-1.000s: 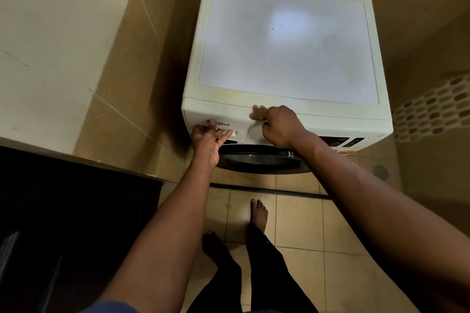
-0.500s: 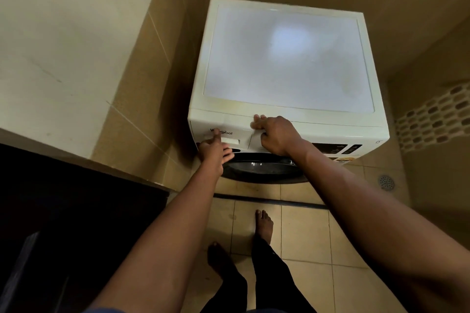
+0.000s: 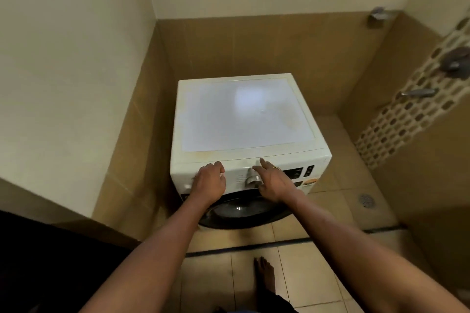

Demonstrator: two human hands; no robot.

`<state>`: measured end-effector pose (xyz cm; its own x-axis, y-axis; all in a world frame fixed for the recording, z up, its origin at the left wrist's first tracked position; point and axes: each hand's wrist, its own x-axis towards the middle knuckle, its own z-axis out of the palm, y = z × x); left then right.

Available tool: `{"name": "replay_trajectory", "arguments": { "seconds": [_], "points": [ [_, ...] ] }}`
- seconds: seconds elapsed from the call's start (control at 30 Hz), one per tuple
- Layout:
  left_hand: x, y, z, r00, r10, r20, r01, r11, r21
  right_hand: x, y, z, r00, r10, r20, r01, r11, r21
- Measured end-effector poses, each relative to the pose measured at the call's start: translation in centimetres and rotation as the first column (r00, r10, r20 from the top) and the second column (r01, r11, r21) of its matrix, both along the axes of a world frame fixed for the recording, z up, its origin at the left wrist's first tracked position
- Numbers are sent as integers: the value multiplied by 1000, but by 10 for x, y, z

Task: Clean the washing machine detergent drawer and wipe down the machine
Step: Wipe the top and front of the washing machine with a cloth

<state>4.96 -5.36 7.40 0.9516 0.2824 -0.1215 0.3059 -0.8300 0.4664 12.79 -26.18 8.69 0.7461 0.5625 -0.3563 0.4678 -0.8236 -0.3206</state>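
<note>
Both arms stretched forward. Left hand (image 3: 209, 183) has fingers curled against the detergent drawer (image 3: 183, 178) right under it, can't tell if it's actually gripping. Right hand (image 3: 273, 183) has straight fingers and holds nothing, dial (image 3: 251, 177) just left of it. Drawer front runs sideways across the washing machine (image 3: 241, 114), facing me.

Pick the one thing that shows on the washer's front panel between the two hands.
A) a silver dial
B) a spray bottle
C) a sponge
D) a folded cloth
A: a silver dial stands on the front of the washing machine, between the left hand and the right hand.
</note>
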Motion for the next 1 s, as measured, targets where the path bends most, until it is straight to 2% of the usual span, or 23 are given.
{"name": "replay_trajectory", "arguments": {
  "seconds": [0.23, 0.43, 0.63, 0.77, 0.9, 1.0],
  "points": [
    [45, -70, 29, 977, -212, 23, 212, 977, 29, 18, -101, 26, 975, -223, -4, 223, 975, 7],
    [113, -166, 43, 930, -363, 57, 362, 932, 31, 57, -203, 30, 926, -375, -27, 376, 926, 41],
    [217, -279, 49, 902, -431, 30, 429, 902, 50, 139, -311, 28, 897, -440, -43, 441, 897, 33],
    [298, -342, 63, 903, -428, 31, 425, 902, 77, 215, -371, 33, 912, -410, -1, 409, 911, 49],
    [371, -380, 108, 924, -377, 56, 372, 924, 89, 295, -411, 71, 922, -376, 90, 373, 927, 48],
    [427, -392, 160, 916, -394, 76, 374, 906, 196, 359, -425, 119, 922, -357, 152, 352, 934, 61]
  ]
}}
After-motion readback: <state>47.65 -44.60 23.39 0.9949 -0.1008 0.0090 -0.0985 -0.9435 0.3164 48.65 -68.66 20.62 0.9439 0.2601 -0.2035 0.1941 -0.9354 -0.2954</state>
